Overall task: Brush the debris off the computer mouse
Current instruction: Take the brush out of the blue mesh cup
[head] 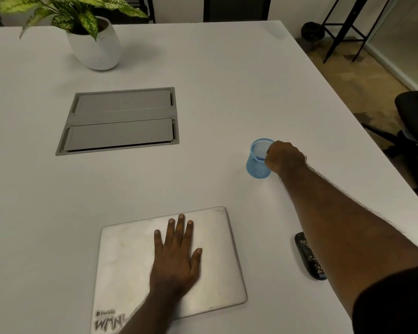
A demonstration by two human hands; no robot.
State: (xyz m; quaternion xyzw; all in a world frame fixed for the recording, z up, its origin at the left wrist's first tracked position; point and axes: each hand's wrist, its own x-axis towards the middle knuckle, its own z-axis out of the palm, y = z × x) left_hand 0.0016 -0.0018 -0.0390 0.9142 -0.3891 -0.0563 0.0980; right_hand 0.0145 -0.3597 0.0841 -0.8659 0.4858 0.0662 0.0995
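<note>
White desk, your left hand (pixel 176 255) spread flat on the laptop (pixel 130 261), right hand (pixel 284 156) closed around something blue at the mesh cup (pixel 257 165), probably the brush, so lift it out and bring it back to the speckled mouse (pixel 308 255) under your forearm.

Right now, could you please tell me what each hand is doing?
Left hand: open, flat on the closed laptop.
Right hand: closed at the blue mesh cup; contents unclear.

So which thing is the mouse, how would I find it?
Start at the silver laptop lying closed near the front of the white table. Look to its right, just under the outstretched forearm. The mouse is the flat black oval there, the only thing sprinkled with pale crumbs.
</note>
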